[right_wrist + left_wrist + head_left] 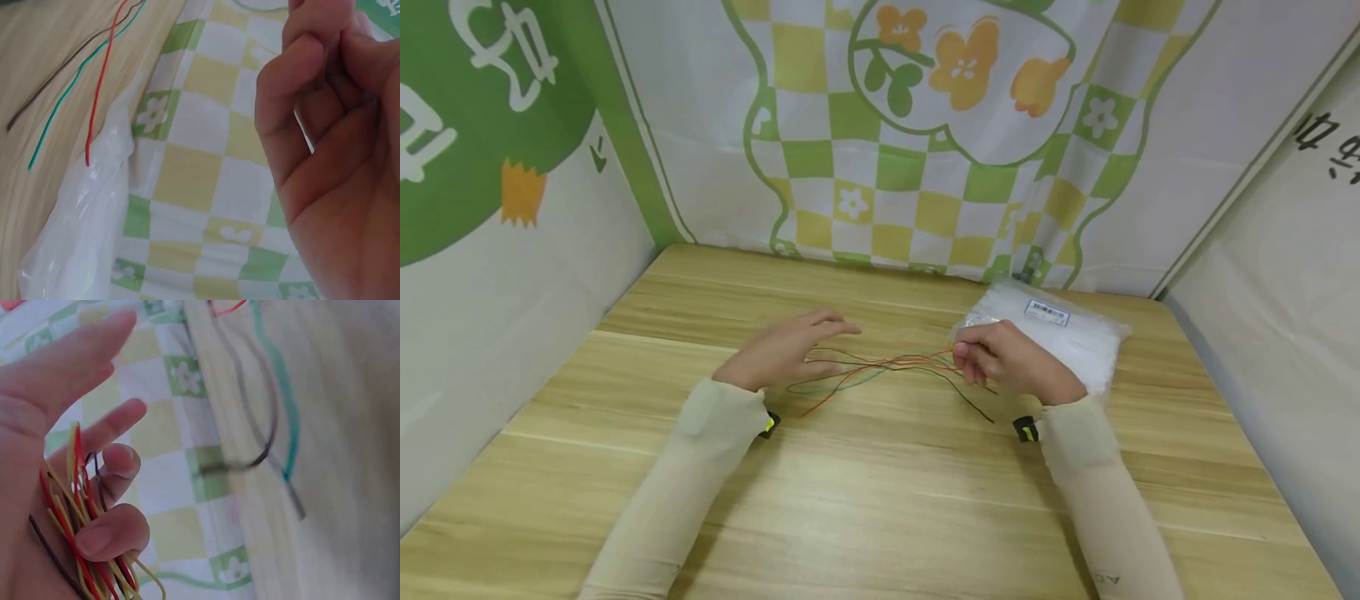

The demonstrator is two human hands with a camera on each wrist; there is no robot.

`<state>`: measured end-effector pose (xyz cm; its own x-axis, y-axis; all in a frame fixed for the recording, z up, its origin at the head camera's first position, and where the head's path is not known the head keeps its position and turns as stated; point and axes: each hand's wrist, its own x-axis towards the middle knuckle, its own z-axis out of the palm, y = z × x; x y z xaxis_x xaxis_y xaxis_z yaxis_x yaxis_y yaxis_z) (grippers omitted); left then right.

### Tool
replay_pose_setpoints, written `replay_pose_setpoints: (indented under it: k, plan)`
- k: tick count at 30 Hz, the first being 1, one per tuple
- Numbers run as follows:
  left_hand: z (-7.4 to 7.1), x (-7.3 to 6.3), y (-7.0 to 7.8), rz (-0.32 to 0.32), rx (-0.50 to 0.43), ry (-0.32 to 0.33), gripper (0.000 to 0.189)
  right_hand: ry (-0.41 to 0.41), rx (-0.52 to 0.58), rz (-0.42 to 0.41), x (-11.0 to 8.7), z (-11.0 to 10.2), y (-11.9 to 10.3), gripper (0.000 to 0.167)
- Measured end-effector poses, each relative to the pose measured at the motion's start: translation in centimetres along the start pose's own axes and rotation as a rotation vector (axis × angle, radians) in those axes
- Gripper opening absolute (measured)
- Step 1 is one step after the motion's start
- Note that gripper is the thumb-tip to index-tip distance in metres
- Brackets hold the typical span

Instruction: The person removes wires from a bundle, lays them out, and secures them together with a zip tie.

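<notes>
Several thin coloured wires (891, 364) lie crossing one another on the table between the hands, in red-orange, green and dark tones. My left hand (778, 354) holds a bundle of red, yellow and dark wires (81, 519) against the palm. Its lower fingers curl over the bundle, while thumb and index finger are spread. To the right, my right hand (1015, 360) has thumb and fingertips pinched together where a red-orange wire reaches them; the pinched part is hidden. Loose brown, teal and red wire ends (89, 140) show in the right wrist view.
A clear plastic bag with white contents and a barcode label (1078, 342) lies behind and beside the right hand. The wooden table (865, 508) meets a checked, flowered curtain (887, 175) at its back edge. White and green cloth walls stand on both sides.
</notes>
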<state>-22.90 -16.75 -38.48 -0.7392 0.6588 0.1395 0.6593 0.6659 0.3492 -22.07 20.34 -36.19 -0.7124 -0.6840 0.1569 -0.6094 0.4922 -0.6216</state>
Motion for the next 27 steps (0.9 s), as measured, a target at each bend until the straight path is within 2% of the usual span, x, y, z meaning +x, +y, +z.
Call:
replay_pose_setpoints:
  k: [2,4,8,11,15,18,24,27]
  plan:
    - [0.3,0.2,-0.1,0.041,-0.033,-0.023,0.031,0.011,0.003,-0.004,0.0,0.0,-0.5,0.032]
    - [0.3,0.3,-0.4,0.048,-0.113,-0.06,0.014,0.024,-0.008,0.008,-0.1,-0.1,-0.7,0.032]
    - [-0.4,-0.2,-1.1,-0.016,-0.221,-0.108,0.019,0.058,-0.078,0.074,-0.4,-0.5,0.2,0.033]
    - [-0.9,-0.7,-1.7,-0.056,-0.222,-0.113,0.021,0.069,-0.121,0.143,-0.7,-0.7,1.6,0.033]
    - [-1.3,-1.1,-2.3,-0.064,-0.239,-0.132,0.021,0.073,-0.116,0.207,-1.1,-0.8,3.2,0.034]
    - [-1.5,-1.2,-2.4,-0.073,-0.268,-0.146,0.022,0.08,-0.105,0.219,-1.1,-0.7,3.9,0.03]
    - [-1.5,-1.3,-2.2,-0.085,-0.256,-0.109,0.022,0.069,-0.121,0.226,-0.9,-0.3,4.3,0.015]
    - [-1.4,-1.4,-2.1,-0.086,-0.222,-0.075,0.023,0.05,-0.141,0.23,-0.9,-0.2,4.2,0.016]
